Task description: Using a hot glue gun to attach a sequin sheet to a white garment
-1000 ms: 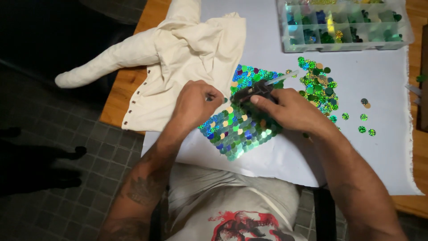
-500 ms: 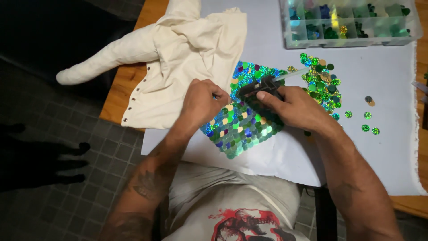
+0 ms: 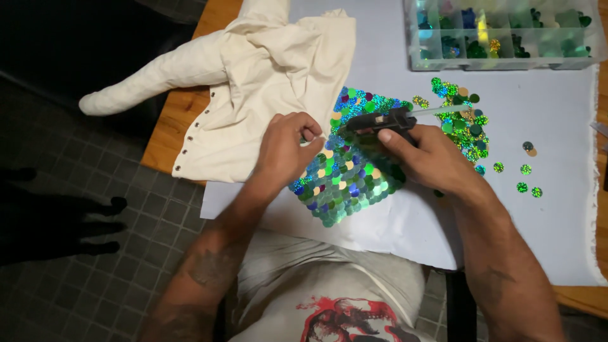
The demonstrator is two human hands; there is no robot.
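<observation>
Your right hand [image 3: 437, 158] is closed around a black glue gun [image 3: 380, 121], its clear glue stick [image 3: 443, 110] jutting toward the right, held just above the upper edge of the sequin patch [image 3: 345, 171] at the centre of the frame. The patch, a square of overlapping green, blue and gold holographic discs, lies tilted on the white paper sheet [image 3: 544, 209] that covers the counter [image 3: 171, 126]. Your left hand [image 3: 285, 149] rests at the patch's upper left edge, fingers curled with the tips pinched together; whether they hold a sequin you cannot tell. A cream cloth garment [image 3: 266, 69] with snap studs lies to the upper left. Loose sequins [image 3: 465, 123] are scattered right of the gun, and a clear compartment box [image 3: 500, 31] of sequins sits at the upper right.
</observation>
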